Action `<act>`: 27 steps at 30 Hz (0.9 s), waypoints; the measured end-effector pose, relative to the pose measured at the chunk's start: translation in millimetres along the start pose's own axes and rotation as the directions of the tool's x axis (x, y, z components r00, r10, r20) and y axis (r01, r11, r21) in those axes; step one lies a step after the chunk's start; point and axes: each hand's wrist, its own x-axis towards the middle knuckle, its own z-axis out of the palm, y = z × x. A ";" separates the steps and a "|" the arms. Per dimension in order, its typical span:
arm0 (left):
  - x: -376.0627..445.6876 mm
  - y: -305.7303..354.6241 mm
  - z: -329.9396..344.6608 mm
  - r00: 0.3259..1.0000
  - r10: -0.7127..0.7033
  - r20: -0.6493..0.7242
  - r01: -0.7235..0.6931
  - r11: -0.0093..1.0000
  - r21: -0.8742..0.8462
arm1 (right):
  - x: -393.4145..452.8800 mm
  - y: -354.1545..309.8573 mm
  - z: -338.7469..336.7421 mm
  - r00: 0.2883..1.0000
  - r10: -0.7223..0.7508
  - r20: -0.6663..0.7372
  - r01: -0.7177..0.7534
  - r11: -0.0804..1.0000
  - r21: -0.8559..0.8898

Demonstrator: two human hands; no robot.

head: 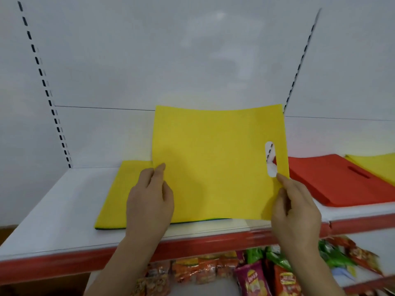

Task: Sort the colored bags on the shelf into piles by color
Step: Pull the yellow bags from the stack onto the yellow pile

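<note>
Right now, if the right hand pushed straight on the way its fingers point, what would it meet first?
Likely the red bag lying on the shelf behind the held yellow bag; the right hand points up and away, though depth is unclear.

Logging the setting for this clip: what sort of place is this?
Likely a small shop: slotted shelf uprights, a red-edged shelf, and snack packets on the tier below.

A white shelf [53,210] with a red front edge stands against a white back panel [171,60] with slotted uprights [46,90]; snack packets [252,278] fill the tier below.
</note>
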 end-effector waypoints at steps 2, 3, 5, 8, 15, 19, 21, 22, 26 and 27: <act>-2.3 19.8 6.3 0.999 0.017 0.029 -0.016 1.000 -0.024 | 1.2 7.1 -17.6 0.999 0.042 -0.010 -0.042 0.999 -0.020; -2.9 29.2 9.9 0.999 0.028 0.045 -0.027 0.999 -0.038 | 0.9 11.9 -26.0 0.998 0.061 -0.014 -0.061 0.998 -0.032; -4.5 48.6 17.5 0.996 0.052 0.072 -0.047 0.997 -0.068 | -0.7 23.6 -42.8 0.996 0.083 -0.035 -0.085 0.995 -0.054; -10.7 83.0 29.6 0.992 0.083 0.094 -0.074 0.992 -0.097 | -1.0 49.7 -68.6 0.991 0.111 -0.070 -0.117 0.989 -0.088; -37.8 182.1 73.6 0.977 0.158 0.144 -0.136 0.980 -0.148 | 0.6 130.3 -148.2 0.980 0.101 -0.170 -0.130 0.977 -0.168; -58.2 251.6 104.9 0.971 0.172 0.167 -0.139 0.971 -0.192 | 3.8 182.0 -203.0 0.972 0.109 -0.209 -0.149 0.970 -0.191; -68.8 284.9 121.4 0.966 0.195 0.170 -0.154 0.962 -0.227 | 4.1 209.2 -228.5 0.967 0.122 -0.223 -0.170 0.963 -0.211; -74.5 301.4 130.0 0.963 0.209 0.171 -0.163 0.954 -0.250 | 4.0 222.4 -240.9 0.965 0.127 -0.230 -0.178 0.960 -0.215; -96.5 361.2 165.7 0.940 0.275 0.202 -0.202 0.926 -0.317 | 3.2 271.5 -284.9 0.952 0.185 -0.242 -0.241 0.944 -0.226; -100.0 374.3 174.6 0.934 0.291 0.206 -0.217 0.922 -0.321 | 3.1 282.8 -293.7 0.948 0.205 -0.243 -0.261 0.939 -0.225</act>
